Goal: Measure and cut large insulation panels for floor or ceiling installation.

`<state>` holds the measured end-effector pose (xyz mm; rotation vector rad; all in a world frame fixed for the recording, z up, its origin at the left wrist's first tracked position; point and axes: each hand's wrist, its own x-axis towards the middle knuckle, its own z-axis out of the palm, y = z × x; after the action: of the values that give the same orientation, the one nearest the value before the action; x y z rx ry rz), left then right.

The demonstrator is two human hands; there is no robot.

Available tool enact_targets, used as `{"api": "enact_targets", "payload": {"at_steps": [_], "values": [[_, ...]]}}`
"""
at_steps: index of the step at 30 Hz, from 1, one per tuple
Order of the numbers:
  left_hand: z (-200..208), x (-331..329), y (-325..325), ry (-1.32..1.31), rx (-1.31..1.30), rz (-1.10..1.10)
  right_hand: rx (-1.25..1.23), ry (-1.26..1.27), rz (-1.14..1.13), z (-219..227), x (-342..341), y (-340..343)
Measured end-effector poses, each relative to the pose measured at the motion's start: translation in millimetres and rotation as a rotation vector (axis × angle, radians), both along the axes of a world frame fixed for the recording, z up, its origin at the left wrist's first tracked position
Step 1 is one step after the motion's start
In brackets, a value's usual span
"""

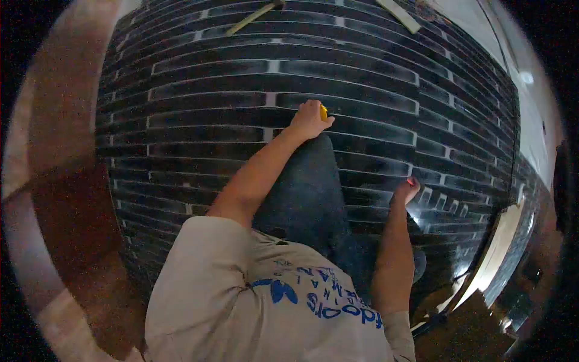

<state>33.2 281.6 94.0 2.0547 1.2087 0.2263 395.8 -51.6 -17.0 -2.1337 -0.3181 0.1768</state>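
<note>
My left hand [310,120] is closed round a small yellow thing [324,113], perhaps a tape measure, mostly hidden by the fingers. It is low over a dark surface [362,90] marked with rows of black strips and pale lines, in front of my bent knee [310,175]. Lower and to the right, my right hand [407,190] pinches a small red-tipped object [411,180]; its kind is too small to tell. Near that hand, several short pale-edged marks [442,201] run along the surface.
At the far side lies a hammer [253,19] with a wooden handle. A light wooden stick [399,15] lies to its right. Along the right edge are a pale board [497,241], white sheeting [531,120] and brown cardboard-like pieces [476,329].
</note>
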Motion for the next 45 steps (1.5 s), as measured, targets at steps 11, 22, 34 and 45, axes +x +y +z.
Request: {"api": "enact_targets", "payload": {"at_steps": [11, 22, 34, 45], "values": [[-62.7, -268.9, -36.7, 0.311, -0.084, 0.348, -0.147, 0.449, 0.425, 0.6, -106.7, 30.7], [-54.7, -304.2, -16.0, 0.246, -0.298, 0.307, -0.572, -0.039, 0.815, 72.2, -232.7, 169.8], [-59.1, -389.2, -100.5, 0.262, -0.018, 0.536, -0.805, -0.275, 1.102, 151.0, -199.1, 169.1], [-160.4, -597.2, -357.3, 0.721, -0.331, 1.060, -1.169, -0.657, 1.096, 201.5, 79.9, 117.9]]}}
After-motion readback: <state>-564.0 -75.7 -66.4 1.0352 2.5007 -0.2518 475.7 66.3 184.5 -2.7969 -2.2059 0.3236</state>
